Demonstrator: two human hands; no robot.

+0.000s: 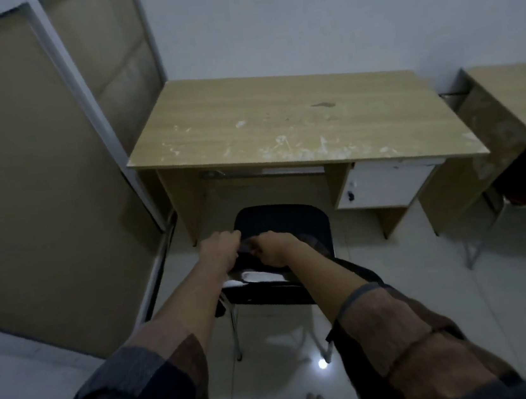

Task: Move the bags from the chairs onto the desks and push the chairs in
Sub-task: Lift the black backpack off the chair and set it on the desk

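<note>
Both our hands, left [219, 249] & right [274, 247], fingers closed gripping bag [283, 226] on chair [266, 293]; desk [295, 119] at 12 o'clock.

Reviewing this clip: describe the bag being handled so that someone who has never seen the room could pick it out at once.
Find the wooden desk against the white wall; a black chair stands just in front of it. The black bag lies on that chair's seat, with the left hand and right hand both on it. It is the only bag in clear view.

Head view looks steeply down, close over the desk [295, 119].
</note>
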